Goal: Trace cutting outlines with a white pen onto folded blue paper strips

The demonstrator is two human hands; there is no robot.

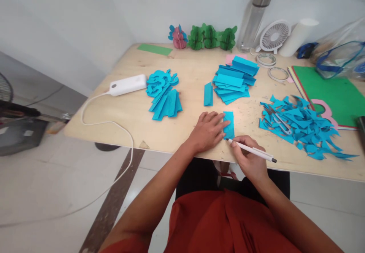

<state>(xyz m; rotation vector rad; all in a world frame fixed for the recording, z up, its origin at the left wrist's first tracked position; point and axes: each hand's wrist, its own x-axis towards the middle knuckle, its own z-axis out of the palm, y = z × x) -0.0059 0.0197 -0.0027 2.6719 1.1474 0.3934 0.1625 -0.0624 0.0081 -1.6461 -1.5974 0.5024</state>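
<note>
A small blue paper strip (229,120) lies near the table's front edge, with a faint drawn outline on it. My left hand (209,129) rests flat beside it, fingers spread and fingertips on its left side. In my right hand (252,159) is a white pen (256,152), its tip at the strip's lower end. One folded blue piece (208,94) lies just beyond my left hand. Behind it is a pile of folded blue papers (234,80). To the left sit blue cut-out shapes (159,81) and fanned blue papers (168,105).
Blue paper scraps (309,125) with scissors (281,121) on them lie at right, near green paper (336,93). A white power bank (128,85) trails a cable. Along the wall stand paper figures (210,38), a bottle (253,21) and a fan (274,36). Tape rolls (278,74) lie nearby.
</note>
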